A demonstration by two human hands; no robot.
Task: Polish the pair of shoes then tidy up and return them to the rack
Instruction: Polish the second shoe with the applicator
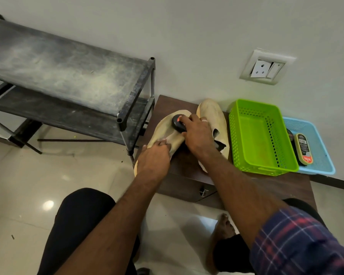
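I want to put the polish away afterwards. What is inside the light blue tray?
The light blue plastic tray holds an oval shoe-polish applicator with a red-and-black label, lying flat. A dark round object beside it is mostly hidden by the green perforated basket, which covers the tray's left part.

Polish tin [289, 135] half behind green basket [260, 135]
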